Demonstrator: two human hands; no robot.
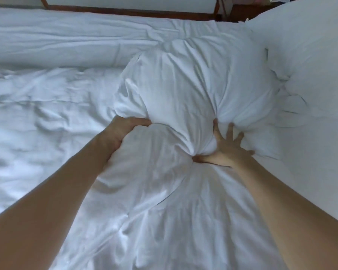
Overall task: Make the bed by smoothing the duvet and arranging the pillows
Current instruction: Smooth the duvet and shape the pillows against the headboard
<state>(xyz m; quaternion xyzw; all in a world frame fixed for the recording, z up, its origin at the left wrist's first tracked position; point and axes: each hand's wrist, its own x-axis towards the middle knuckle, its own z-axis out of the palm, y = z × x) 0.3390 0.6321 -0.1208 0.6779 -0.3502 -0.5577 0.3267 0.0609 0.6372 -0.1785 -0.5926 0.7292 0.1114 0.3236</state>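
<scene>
Pillow: a plump white cotton pillow lay in the centre of the frame on the bed, deeply creased where the hands pushed into its near edge.
Left hand: the left hand, at centre left, had its fingers curled round the pillow's lower-left corner, gripping a bulge of fabric.
Right hand: the right hand, at centre right, was spread wide with straight fingers, pressing flat against the pillow's near side and holding nothing.
Second pillow: a large smooth white pillow filled the upper right, touching the first.
Duvet: a rumpled white duvet covered the left and bottom of the frame.
Headboard: a dark wooden bed frame edge ran along the top.
</scene>
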